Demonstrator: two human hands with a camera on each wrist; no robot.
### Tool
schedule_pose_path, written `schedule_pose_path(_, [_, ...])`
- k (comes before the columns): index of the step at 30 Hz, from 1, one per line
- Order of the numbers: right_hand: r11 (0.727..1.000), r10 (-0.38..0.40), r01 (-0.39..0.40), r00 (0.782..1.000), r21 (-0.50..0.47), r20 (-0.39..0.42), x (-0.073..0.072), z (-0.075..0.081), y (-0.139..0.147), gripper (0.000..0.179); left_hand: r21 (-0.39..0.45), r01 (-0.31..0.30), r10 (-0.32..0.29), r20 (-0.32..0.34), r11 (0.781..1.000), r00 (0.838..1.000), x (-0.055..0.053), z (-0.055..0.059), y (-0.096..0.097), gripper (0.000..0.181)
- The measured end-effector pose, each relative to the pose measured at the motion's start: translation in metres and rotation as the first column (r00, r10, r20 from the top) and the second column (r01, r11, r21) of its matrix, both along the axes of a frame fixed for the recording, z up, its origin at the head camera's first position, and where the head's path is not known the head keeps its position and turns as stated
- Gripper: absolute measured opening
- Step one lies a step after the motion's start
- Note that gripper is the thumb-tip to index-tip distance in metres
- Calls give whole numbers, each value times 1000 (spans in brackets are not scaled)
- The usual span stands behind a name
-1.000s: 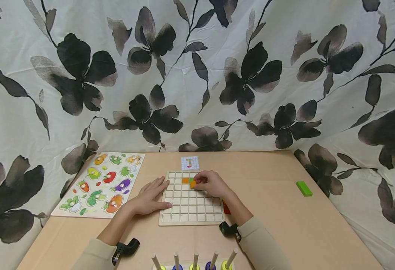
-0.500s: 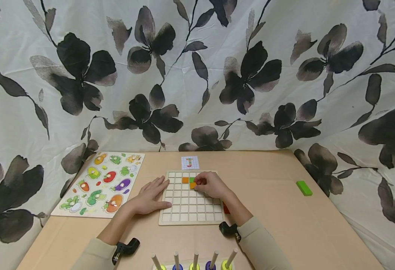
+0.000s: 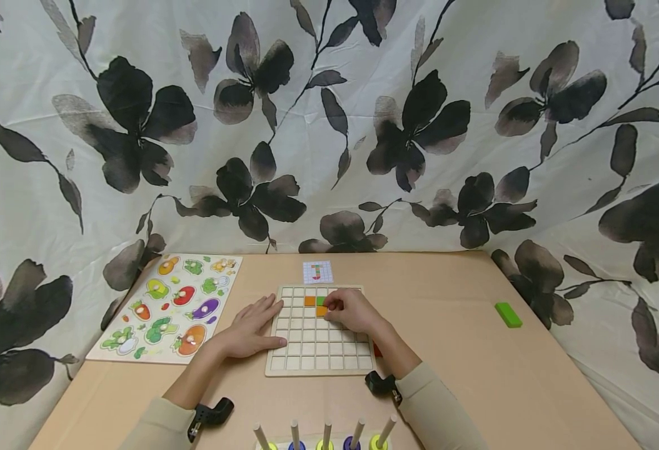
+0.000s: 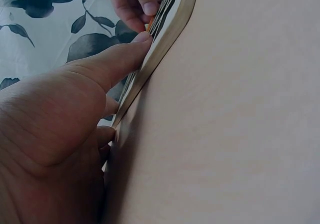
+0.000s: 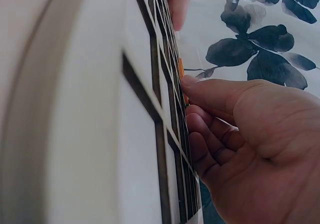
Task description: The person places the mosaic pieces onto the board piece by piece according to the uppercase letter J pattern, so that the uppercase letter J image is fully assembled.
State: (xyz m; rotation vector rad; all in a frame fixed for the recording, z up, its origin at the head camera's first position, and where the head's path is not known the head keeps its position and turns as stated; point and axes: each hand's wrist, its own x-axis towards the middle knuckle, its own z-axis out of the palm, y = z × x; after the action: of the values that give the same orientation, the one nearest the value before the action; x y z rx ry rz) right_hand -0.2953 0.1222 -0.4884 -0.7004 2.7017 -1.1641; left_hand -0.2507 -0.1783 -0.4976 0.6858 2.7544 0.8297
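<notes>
wooden and gridded, the board (image 3: 322, 361) lies on the table (image 3: 447, 312), your left hand (image 3: 247, 329) on its left edge, fingers extended, gripping nothing. your right hand (image 3: 354, 311) has bent fingers at an orange tile (image 3: 321, 311) near the board's far edge; i can't tell whether you grip it. a green tile (image 3: 320, 301) sits just beyond, beside a second orange tile (image 3: 309, 301).

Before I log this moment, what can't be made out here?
Head: cells of the grid board under the right hand, hidden by it.
Head: full shape of the red piece, behind the right forearm.
Head: near side of the peg stand, cut off by the bottom edge.
Head: details of the small card, too small.
Right wrist: part of the orange piece, behind the thumb.
</notes>
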Motion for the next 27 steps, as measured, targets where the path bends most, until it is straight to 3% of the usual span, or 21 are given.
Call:
schedule_pose_path(13, [999, 23, -24, 999, -39, -23, 1, 2, 2, 19, 1, 2, -2, -5, 1000, 1000, -1, -3, -1, 93])
schedule_pose_path(27, [987, -35, 32, 999, -157, -13, 6, 29, 25, 27, -5, 4, -4, -8, 1000, 1000, -1, -2, -1, 94])
